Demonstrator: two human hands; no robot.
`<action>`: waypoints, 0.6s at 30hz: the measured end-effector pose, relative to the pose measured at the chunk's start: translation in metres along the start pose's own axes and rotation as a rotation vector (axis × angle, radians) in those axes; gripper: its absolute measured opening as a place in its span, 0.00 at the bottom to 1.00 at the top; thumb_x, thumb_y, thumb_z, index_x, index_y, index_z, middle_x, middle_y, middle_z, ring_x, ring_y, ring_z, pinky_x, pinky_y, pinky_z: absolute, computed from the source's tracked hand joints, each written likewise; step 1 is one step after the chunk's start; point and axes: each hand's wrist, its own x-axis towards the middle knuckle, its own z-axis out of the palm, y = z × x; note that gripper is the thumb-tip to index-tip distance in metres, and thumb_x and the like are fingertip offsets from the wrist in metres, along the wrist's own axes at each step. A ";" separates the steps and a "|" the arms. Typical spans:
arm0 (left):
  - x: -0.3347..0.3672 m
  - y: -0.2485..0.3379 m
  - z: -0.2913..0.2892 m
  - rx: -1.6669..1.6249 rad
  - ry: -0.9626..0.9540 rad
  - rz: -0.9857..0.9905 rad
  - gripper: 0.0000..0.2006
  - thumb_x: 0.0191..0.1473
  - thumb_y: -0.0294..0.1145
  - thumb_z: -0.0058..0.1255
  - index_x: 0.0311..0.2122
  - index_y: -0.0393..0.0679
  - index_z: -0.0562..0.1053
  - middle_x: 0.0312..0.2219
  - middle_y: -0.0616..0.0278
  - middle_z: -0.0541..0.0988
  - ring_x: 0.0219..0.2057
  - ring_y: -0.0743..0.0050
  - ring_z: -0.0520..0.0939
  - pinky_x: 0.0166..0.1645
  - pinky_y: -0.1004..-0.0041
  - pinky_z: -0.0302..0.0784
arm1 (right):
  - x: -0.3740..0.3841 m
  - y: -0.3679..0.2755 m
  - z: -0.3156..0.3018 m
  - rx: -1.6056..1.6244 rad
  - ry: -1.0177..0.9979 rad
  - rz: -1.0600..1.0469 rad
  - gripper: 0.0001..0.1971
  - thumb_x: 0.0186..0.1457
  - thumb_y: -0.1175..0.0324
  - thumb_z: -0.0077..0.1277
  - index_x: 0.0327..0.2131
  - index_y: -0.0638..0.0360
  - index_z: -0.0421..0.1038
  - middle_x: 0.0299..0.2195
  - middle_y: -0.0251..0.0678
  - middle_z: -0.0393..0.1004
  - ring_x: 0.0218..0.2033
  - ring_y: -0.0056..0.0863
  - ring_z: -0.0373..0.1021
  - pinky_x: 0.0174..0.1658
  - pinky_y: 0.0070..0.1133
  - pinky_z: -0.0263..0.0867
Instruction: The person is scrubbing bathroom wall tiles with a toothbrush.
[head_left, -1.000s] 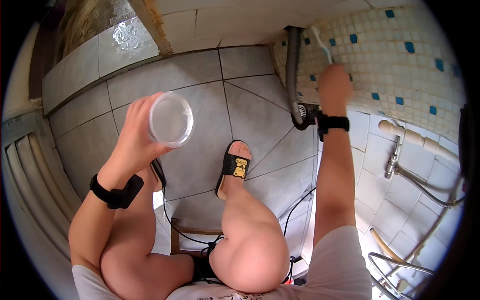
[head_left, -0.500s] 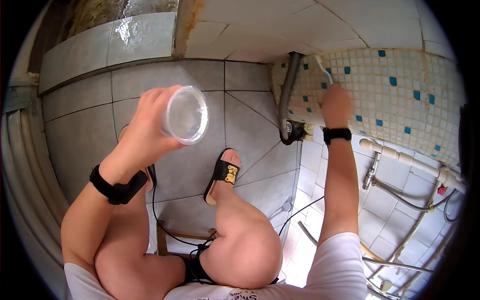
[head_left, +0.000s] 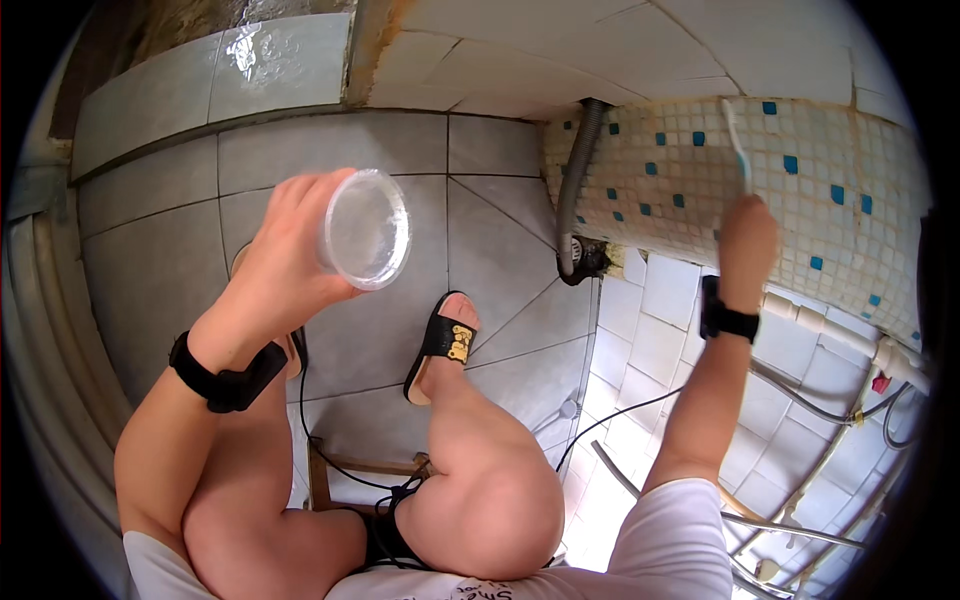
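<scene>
My left hand is wrapped round a clear plastic cup, held above the grey floor with its round mouth toward me. The cup looks see-through, and whether it holds liquid I cannot tell. Off to the right, my right hand is closed on a slim white and pale-blue toothbrush. Its far end lies against the upper part of the small-tile mosaic surface, near the joint with the larger pale tiles. The bristles are too small to make out.
A grey corrugated hose runs down to a dark floor drain. White pipes and thin hoses line the right side. A black cable crosses near my knees. A wet tiled ledge stands far left.
My right hand and the toothbrush have moved right along the mosaic, away from the grey hose. The left hand with the cup has barely shifted.
</scene>
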 end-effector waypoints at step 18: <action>-0.003 -0.007 0.002 -0.058 0.064 0.132 0.35 0.26 0.29 0.63 0.47 0.43 0.63 0.41 0.52 0.68 0.46 0.53 0.64 0.50 0.64 0.60 | 0.021 0.063 -0.002 -0.063 0.207 -0.217 0.15 0.54 0.65 0.34 0.22 0.64 0.65 0.20 0.52 0.68 0.25 0.49 0.67 0.25 0.38 0.62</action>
